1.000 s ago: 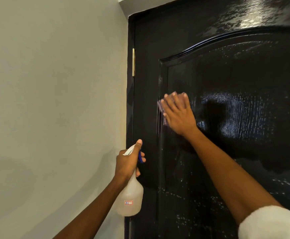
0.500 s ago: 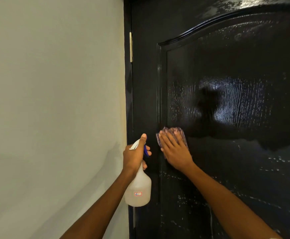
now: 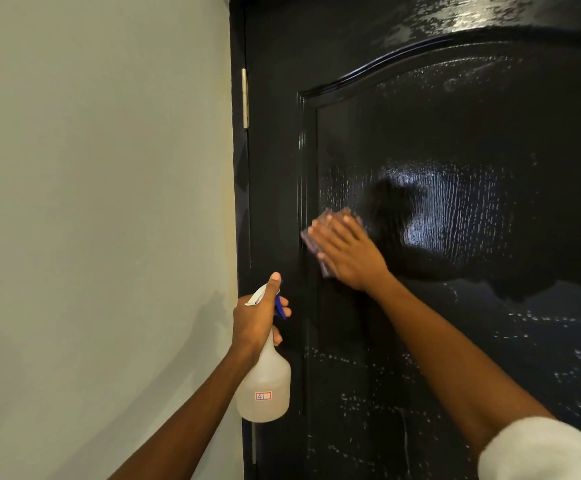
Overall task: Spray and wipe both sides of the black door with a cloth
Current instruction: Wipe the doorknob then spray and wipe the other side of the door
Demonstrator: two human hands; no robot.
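Observation:
The glossy black door (image 3: 455, 140) fills the right of the view, wet and streaked with droplets. My right hand (image 3: 346, 252) lies flat with straight fingers on a purple cloth (image 3: 327, 223), pressing it against the left edge of the door's raised panel. My left hand (image 3: 256, 315) grips the neck of a translucent spray bottle (image 3: 265, 386) with a white and blue trigger head, held upright beside the door's hinge edge. A small red-bordered label sits on the bottle.
A plain pale wall (image 3: 91, 220) takes up the left half. A brass hinge (image 3: 245, 98) shows on the door's left edge, above the bottle. A white sleeve (image 3: 541, 452) covers my right upper arm.
My right hand with the cloth went down the panel's left edge, then came back up to mid height. The left hand with the bottle stayed about where it was.

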